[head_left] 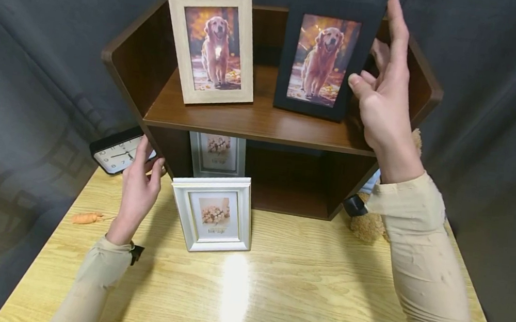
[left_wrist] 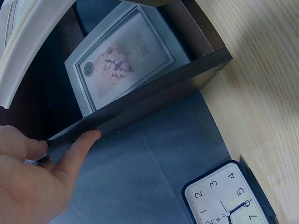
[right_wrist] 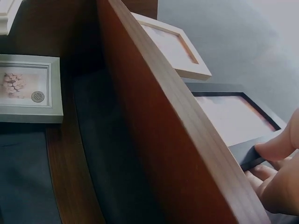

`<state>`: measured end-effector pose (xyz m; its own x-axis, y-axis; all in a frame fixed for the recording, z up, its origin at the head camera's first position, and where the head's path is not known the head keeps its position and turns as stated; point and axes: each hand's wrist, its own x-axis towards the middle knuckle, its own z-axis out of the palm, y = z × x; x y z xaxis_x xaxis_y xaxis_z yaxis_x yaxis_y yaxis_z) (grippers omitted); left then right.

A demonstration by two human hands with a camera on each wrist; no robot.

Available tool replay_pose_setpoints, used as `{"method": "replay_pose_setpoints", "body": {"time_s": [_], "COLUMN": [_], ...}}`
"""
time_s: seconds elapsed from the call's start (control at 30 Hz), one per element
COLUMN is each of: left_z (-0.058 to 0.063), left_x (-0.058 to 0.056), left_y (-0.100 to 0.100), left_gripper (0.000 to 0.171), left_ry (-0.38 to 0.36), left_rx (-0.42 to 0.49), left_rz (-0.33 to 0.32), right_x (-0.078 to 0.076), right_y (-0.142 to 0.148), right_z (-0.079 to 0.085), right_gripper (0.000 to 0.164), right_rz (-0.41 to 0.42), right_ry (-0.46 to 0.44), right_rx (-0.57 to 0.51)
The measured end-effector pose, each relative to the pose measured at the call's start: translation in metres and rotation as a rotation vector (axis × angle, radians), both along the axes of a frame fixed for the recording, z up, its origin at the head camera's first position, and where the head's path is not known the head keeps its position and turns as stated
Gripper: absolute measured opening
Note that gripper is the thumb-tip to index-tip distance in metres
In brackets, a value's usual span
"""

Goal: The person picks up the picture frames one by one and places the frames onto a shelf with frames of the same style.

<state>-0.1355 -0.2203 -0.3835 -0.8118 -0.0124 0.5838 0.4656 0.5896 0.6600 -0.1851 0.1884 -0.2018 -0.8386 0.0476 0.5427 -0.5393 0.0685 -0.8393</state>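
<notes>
A brown wooden shelf [head_left: 261, 130] stands on the table. My right hand [head_left: 387, 96] pinches the right edge of a black picture frame [head_left: 291, 60] on the top level, thumb in front and index finger pointing up. In the right wrist view, the thumb lies over that frame's edge with fingers beneath. Beside it leans a cream picture frame [head_left: 247, 61] with the same dog photo. My left hand [head_left: 138, 191] grips the front edge of the shelf's left side panel [left_wrist: 159, 91] between thumb and finger.
A white picture frame [head_left: 208, 245] stands before the shelf, with a grey-green frame [head_left: 195, 155] in the lower compartment. Left of the shelf is a black-cased clock [head_left: 116, 155] and, nearer, a small orange carrot-like item [head_left: 86, 218]. A fuzzy brown toy [head_left: 367, 227] sits on the right.
</notes>
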Motion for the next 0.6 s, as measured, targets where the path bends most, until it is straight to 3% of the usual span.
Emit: {"method": "replay_pose_setpoints", "body": {"time_s": [0.23, 0.6], "left_z": [0.0011, 0.0027], "left_x": [0.0016, 0.0023], "left_y": [0.0, 0.0012], "left_gripper": [0.069, 0.069], "left_ry": [-0.004, -0.016], "left_rx": [0.004, -0.01], "left_rz": [0.005, 0.009], "right_x": [0.0, 0.001], "right_y": [0.0002, 0.0023], "right_z": [0.0022, 0.004], "right_gripper": [0.087, 0.089], "right_rz": [0.012, 0.088], "right_ry": [-0.014, -0.059], "right_rx": [0.04, 0.0]}}
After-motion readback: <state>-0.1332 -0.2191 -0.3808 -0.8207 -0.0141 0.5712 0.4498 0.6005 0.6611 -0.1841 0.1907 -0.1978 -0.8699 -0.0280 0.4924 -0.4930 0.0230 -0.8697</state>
